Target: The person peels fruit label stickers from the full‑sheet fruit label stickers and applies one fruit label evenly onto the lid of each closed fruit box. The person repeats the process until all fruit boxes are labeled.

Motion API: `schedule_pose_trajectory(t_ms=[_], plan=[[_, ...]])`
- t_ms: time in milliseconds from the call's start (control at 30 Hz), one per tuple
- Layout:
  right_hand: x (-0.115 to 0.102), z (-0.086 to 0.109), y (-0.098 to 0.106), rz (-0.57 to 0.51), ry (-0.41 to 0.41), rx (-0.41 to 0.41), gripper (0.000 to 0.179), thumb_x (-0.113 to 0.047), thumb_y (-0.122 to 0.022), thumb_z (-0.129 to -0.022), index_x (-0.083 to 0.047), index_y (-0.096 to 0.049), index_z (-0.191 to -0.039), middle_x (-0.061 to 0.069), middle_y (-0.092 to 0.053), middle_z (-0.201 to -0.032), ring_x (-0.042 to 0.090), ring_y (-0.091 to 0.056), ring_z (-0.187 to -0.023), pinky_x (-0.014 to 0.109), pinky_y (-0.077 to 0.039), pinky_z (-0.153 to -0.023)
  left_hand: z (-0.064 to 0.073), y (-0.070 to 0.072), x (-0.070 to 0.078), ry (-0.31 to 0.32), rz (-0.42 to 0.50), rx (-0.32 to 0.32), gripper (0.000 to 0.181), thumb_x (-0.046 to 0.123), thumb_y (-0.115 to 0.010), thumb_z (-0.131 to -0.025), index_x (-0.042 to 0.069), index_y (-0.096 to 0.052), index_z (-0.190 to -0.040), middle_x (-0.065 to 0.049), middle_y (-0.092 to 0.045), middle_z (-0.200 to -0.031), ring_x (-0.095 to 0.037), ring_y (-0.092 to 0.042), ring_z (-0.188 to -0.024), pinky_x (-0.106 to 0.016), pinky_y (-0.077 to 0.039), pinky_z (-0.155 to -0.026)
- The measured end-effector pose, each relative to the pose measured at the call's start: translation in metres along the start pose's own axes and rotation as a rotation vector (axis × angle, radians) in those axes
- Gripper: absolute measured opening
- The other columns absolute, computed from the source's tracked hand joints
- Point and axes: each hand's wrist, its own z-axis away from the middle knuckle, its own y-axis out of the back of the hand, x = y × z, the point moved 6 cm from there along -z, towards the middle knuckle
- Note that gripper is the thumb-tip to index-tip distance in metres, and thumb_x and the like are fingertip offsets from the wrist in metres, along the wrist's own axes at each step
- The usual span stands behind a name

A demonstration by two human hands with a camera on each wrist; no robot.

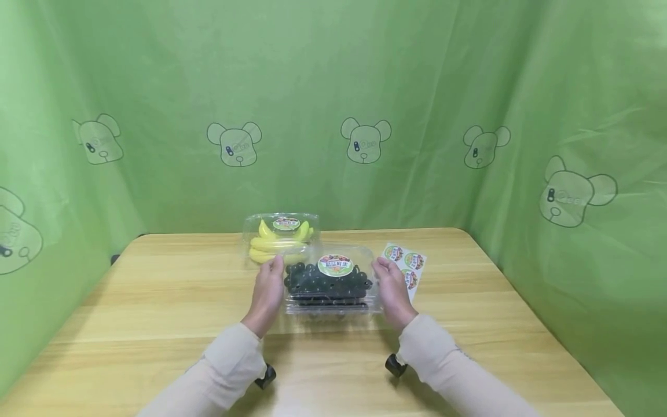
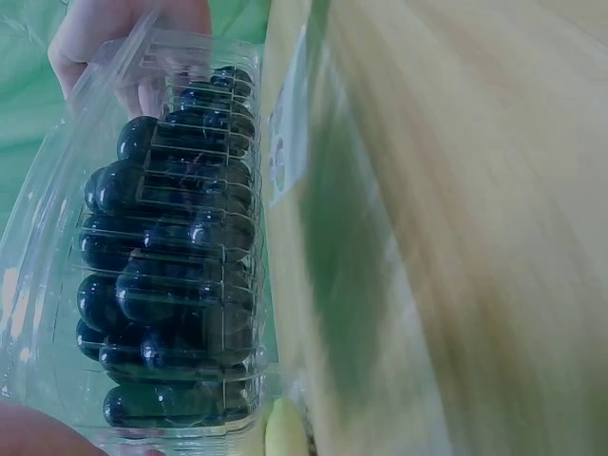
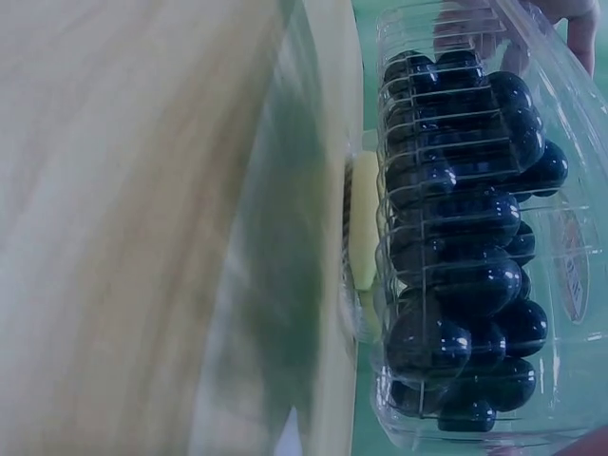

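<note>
Between both hands, a clear plastic clamshell box (image 1: 333, 307) of dark grapes (image 1: 325, 284) is held above the tabletop, its shadow below it in both wrist views. A round printed sticker (image 1: 336, 265) is on its lid. My left hand (image 1: 267, 292) grips the box's left end, and my right hand (image 1: 393, 289) grips its right end. Seen from the left wrist, the grapes (image 2: 171, 266) fill the ribbed base, with the other hand's fingers at the far end. The right wrist view shows the same grapes (image 3: 465, 247) through the clear wall.
Behind the held box to the left stands another clear clamshell (image 1: 250, 223) with yellow bananas (image 1: 271, 244) and a round sticker (image 1: 286, 223) on it. A sheet of round stickers (image 1: 414, 260) lies beside my right hand. Green curtains (image 1: 333, 75) surround the wooden table (image 1: 172, 278).
</note>
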Motion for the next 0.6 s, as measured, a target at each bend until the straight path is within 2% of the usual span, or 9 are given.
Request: schedule_pose_trajectory(t_ms=[400, 600], plan=[[-0.01, -0.011, 0.009, 0.027, -0.018, 0.007, 0.053, -0.024, -0.039, -0.104, 0.006, -0.026, -0.146, 0.025, -0.03, -0.151, 0.04, -0.027, -0.139, 0.05, -0.02, -0.116, -0.008, -0.005, 0.013, 0.006, 0.002, -0.002, 0.073, 0.058, -0.026, -0.101, 0.002, -0.032, -0.147, -0.02, -0.042, -0.143, -0.037, -0.038, -0.132, -0.054, -0.029, -0.111], [-0.014, -0.015, 0.015, 0.034, -0.011, 0.012, 0.052, -0.024, -0.04, -0.104, 0.005, -0.029, -0.145, 0.023, -0.03, -0.15, 0.039, -0.03, -0.136, 0.05, -0.021, -0.116, -0.011, -0.008, 0.018, 0.005, 0.037, -0.004, 0.064, 0.054, -0.027, -0.102, 0.003, -0.041, -0.138, -0.017, -0.051, -0.12, -0.031, -0.048, -0.113, -0.049, -0.039, -0.103]])
